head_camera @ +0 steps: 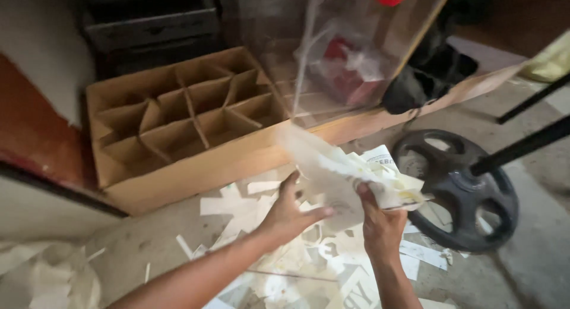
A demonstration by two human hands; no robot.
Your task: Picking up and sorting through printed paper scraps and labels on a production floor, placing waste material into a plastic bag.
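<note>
Both hands, the left hand with its grip wide against the underside and the right hand with its grip pinched on the edge, hold a crumpled paper bundle above scattered paper scraps on the floor, between a divided cardboard box and a black weight plate.

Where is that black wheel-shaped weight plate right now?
The black weight plate lies flat on the floor at the right of the head view, just beyond the right hand and its bundle of paper cut-outs.
</note>
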